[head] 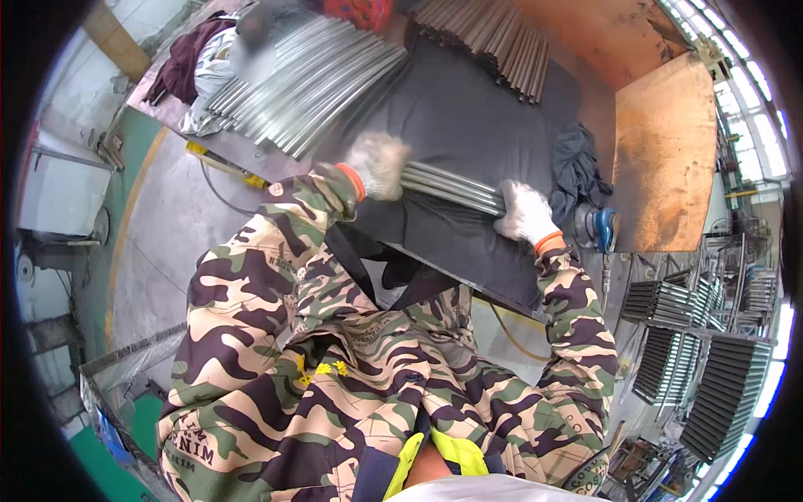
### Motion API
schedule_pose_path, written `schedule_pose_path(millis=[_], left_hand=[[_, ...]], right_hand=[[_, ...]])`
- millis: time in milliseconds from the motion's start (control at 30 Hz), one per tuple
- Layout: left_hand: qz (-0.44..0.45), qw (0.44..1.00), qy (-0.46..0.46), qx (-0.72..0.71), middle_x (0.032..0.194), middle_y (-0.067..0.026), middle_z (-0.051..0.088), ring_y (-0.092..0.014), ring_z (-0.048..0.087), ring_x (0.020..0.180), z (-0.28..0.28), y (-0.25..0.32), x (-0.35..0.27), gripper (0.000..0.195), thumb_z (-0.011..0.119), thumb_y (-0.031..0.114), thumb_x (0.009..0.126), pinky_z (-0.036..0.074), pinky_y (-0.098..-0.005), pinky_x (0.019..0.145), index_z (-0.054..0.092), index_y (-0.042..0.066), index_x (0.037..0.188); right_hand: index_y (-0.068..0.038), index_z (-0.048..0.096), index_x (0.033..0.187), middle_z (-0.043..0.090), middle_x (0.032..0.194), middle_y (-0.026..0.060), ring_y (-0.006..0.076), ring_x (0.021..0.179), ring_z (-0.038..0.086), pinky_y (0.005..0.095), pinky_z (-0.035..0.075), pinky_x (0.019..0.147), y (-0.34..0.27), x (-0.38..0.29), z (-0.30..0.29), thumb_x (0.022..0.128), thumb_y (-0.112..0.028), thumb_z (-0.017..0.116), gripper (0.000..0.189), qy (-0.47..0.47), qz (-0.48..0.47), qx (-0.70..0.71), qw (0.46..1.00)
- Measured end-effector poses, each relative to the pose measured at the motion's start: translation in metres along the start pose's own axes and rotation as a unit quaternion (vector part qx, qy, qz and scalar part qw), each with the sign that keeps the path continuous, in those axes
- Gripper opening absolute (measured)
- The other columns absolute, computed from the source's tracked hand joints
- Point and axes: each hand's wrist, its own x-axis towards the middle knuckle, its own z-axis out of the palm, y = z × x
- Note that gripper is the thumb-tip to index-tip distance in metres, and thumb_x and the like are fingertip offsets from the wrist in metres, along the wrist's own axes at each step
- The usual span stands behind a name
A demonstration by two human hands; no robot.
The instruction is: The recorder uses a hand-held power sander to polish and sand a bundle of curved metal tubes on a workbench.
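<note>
Several thin metal tubes (453, 187) lie side by side between my hands, spanning the dark cloth (452, 119) on the table. My left hand (377, 164), in a white knit glove with an orange cuff, is closed around their left ends and looks blurred. At the right ends, my right hand (526, 210) grips the same bundle in a matching glove. Beyond my left hand spreads a row of shiny metal tubes (320, 81). Darker brownish tubes (492, 44) lie at the far side of the cloth. The tube ends inside my fists are hidden.
A blue air sander (596, 227) sits right of my right hand, beside a crumpled dark cloth (578, 166). A stained brown board (665, 157) stands at the right. Racks of stacked tubes (665, 364) fill the lower right. Another person's blurred red sleeve (361, 11) shows at the top.
</note>
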Motion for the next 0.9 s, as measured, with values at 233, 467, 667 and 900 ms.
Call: schedule_pose_path(millis=[233, 467, 667, 900], left_hand=[[0.034, 0.997, 0.064, 0.035, 0.098, -0.0187, 0.075, -0.036, 0.072, 0.100, 0.010, 0.012, -0.010, 0.036, 0.071, 0.013, 0.069, 0.058, -0.0478, 0.092, 0.075, 0.002, 0.104], [0.046, 0.992, 0.100, 0.068, 0.097, -0.0158, 0.077, -0.032, 0.074, 0.093, 0.017, 0.015, -0.011, 0.019, 0.071, 0.015, 0.081, 0.059, -0.0445, 0.083, 0.076, 0.006, 0.097], [0.075, 0.979, 0.173, 0.076, 0.093, -0.0156, 0.068, -0.035, 0.073, 0.082, 0.037, 0.021, -0.020, 0.017, 0.056, 0.015, 0.091, 0.059, -0.0478, 0.072, 0.065, 0.005, 0.102], [0.061, 0.975, 0.213, -0.023, 0.107, -0.0122, 0.073, -0.035, 0.069, 0.111, 0.027, 0.008, -0.035, 0.024, 0.070, 0.015, 0.079, 0.049, -0.0505, 0.109, 0.071, 0.007, 0.102]], right_hand=[[-0.014, 0.066, 0.110, 0.073, 0.102, 0.0127, 0.0360, 0.098, 0.073, 0.0477, 0.058, 0.089, -0.003, -0.011, 0.024, 0.074, -0.016, 0.074, 0.037, 0.083, 0.003, -0.058, 0.995], [-0.021, 0.065, 0.121, 0.068, 0.111, 0.0117, 0.0359, 0.111, 0.067, 0.0503, 0.056, 0.091, -0.009, -0.008, 0.038, 0.073, -0.017, 0.079, 0.050, 0.117, 0.041, -0.011, 0.992], [-0.017, 0.073, 0.105, 0.072, 0.102, 0.0098, 0.0321, 0.105, 0.068, 0.0462, 0.054, 0.090, -0.006, 0.001, 0.046, 0.069, -0.019, 0.079, 0.036, 0.136, 0.033, -0.059, 0.988], [-0.015, 0.068, 0.105, 0.070, 0.089, 0.0051, 0.0301, 0.088, 0.066, 0.0478, 0.050, 0.092, -0.013, -0.035, 0.038, 0.057, -0.016, 0.075, 0.049, 0.379, -0.115, -0.042, 0.917]])
